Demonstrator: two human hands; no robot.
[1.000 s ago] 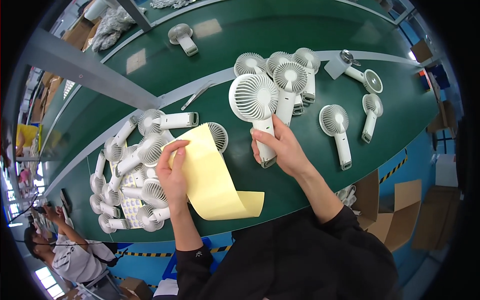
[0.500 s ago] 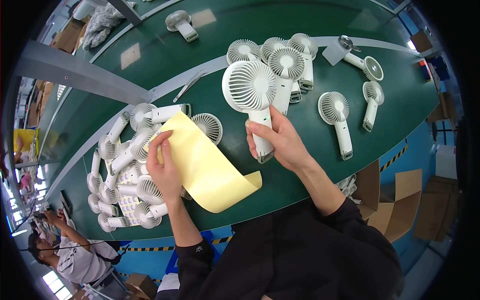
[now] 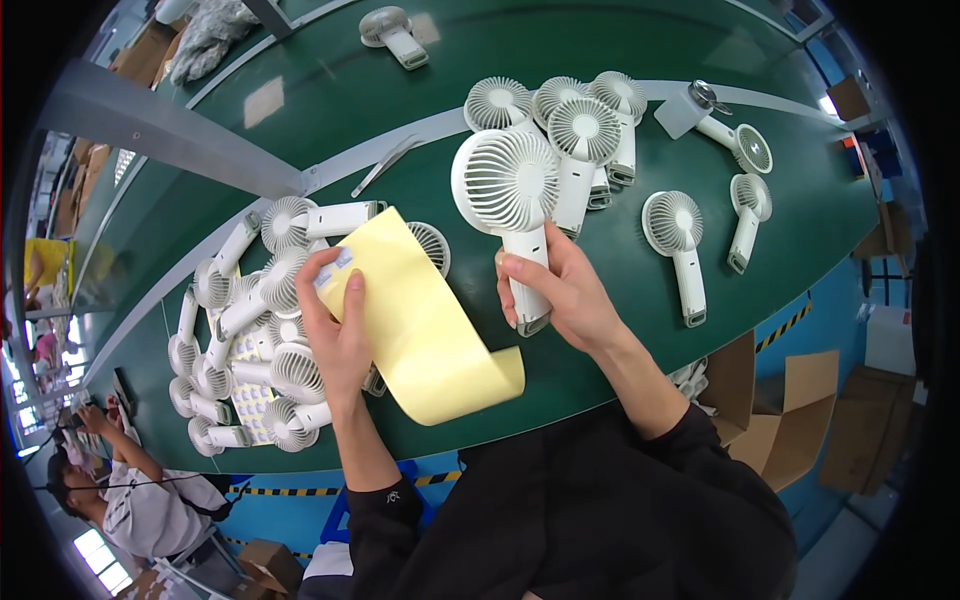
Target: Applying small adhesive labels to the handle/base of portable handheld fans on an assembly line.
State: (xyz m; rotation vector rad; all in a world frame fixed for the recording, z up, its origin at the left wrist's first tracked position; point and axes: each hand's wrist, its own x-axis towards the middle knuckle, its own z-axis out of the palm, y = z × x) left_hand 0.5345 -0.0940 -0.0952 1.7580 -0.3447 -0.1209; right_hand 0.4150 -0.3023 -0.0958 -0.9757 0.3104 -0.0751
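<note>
A white handheld fan (image 3: 508, 185) is above the green desk (image 3: 430, 180), its handle clasped in the grip of the right hand (image 3: 568, 288). The left hand's (image 3: 338, 342) grip pinches a curling yellow sheet (image 3: 425, 335) near its upper corner. Left lies a heap of fans (image 3: 297, 372); beyond, a cluster of fans (image 3: 584, 130).

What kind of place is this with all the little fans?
It looks like a factory or workshop: many matching white handheld fans lie on a long green workbench, an open cardboard box sits beside it, and yellow-and-black tape marks the blue floor.
</note>
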